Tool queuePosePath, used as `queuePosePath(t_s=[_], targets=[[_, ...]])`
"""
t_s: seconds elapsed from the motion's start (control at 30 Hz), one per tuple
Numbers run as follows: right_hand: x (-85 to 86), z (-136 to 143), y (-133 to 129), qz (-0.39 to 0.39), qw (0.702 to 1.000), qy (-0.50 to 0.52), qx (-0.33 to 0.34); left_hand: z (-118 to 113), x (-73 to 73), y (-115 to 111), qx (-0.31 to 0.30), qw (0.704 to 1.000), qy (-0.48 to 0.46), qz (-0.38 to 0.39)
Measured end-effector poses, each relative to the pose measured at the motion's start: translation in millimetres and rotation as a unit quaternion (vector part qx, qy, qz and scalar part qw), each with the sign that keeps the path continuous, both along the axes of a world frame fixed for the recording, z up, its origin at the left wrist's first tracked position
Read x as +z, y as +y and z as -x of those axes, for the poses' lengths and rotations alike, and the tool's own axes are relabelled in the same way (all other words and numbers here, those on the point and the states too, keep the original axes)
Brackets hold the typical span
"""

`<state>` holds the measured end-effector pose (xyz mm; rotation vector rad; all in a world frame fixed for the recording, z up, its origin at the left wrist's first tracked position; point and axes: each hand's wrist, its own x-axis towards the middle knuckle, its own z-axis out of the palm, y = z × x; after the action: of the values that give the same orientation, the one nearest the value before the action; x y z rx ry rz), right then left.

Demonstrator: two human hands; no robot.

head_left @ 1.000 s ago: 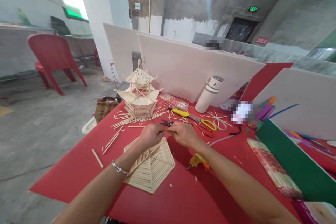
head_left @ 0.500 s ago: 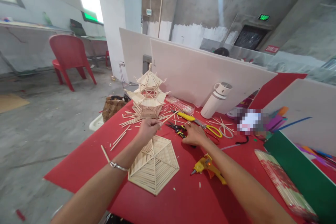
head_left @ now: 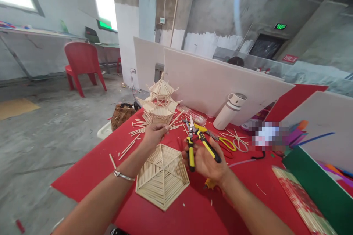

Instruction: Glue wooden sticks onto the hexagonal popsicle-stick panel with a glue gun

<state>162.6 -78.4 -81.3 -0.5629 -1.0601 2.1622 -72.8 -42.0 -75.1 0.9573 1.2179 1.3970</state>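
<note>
My left hand point(head_left: 154, 136) is closed in a pinch on a thin wooden stick point(head_left: 177, 118), which points up and to the right. In my right hand point(head_left: 207, 161), palm up, rest pruning shears point(head_left: 192, 132) with yellow and black handles; their blades are spread and point away from me. Below my left hand a flat hexagonal panel of sticks point(head_left: 162, 180) lies on the red table. Behind that hand stands a tiered stick pagoda point(head_left: 162, 99). A yellow glue gun point(head_left: 211, 183) is partly hidden under my right hand.
Loose sticks point(head_left: 129, 147) lie around the pagoda. Beyond the shears are yellow-handled pliers point(head_left: 227, 143) and a white thermos point(head_left: 230, 110). A packet of sticks point(head_left: 300, 202) lies at the right, beside a green board point(head_left: 317, 176). White boards point(head_left: 220, 80) line the back edge.
My right hand has picked up the pruning shears from the table and turned palm up, bringing them nearer with their blades apart. My left hand keeps its pinch. The view has shifted slightly.
</note>
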Motion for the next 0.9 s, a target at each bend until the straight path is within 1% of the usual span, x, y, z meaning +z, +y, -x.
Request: queuePosePath(t_s=[0.03, 0.07, 0.1, 0.13, 0.17, 0.2, 0.27, 0.33, 0.37, 0.47, 0.57, 0.7, 0.9], targets=[[4.1, 8, -9, 0.021, 0.999, 0.026, 0.009, 1, 2.2, 0, 0.000, 1.000, 0.001, -0.003], [7.5, 16, -18, 0.029, 0.999, 0.016, 0.018, 2, 4.4, -1, 0.001, 1.000, 0.003, -0.007], [10.2, 23, -24, 0.027, 0.999, -0.023, 0.018, 3, 6.4, -3, 0.002, 1.000, 0.005, -0.012], [12.3, 29, -28, 0.009, 0.997, -0.081, 0.005, 5, 8.2, -4, 0.004, 1.000, 0.006, -0.017], [13.7, 34, -30, -0.023, 0.988, -0.149, -0.018, 7, 9.7, -6, 0.008, 1.000, 0.007, -0.023], [14.6, 38, -31, -0.067, 0.972, -0.218, -0.048, 9, 10.7, -7, 0.013, 0.999, 0.007, -0.029], [15.4, 44, -28, -0.166, 0.923, -0.333, -0.100, 11, 11.9, -11, 0.019, 0.999, 0.009, -0.037], [15.8, 47, -23, -0.243, 0.875, -0.401, -0.119, 12, 12.3, -14, 0.016, 0.999, 0.013, -0.043], [16.0, 48, -21, -0.271, 0.857, -0.420, -0.122, 11, 12.4, -16, 0.011, 0.999, 0.016, -0.047], [16.7, 51, -18, -0.326, 0.823, -0.448, -0.128, 7, 12.7, -21, -0.001, 0.998, 0.032, -0.060], [17.2, 52, -17, -0.350, 0.802, -0.467, -0.124, 5, 13.6, -26, -0.009, 0.994, 0.073, -0.077], [17.0, 51, -17, -0.386, 0.767, -0.497, -0.125, 4, 15.7, -32, -0.008, 0.985, 0.131, -0.113], [19.7, 53, -18, -0.424, 0.746, -0.502, -0.113, 5, 19.8, -37, 0.020, 0.973, 0.176, -0.147]])
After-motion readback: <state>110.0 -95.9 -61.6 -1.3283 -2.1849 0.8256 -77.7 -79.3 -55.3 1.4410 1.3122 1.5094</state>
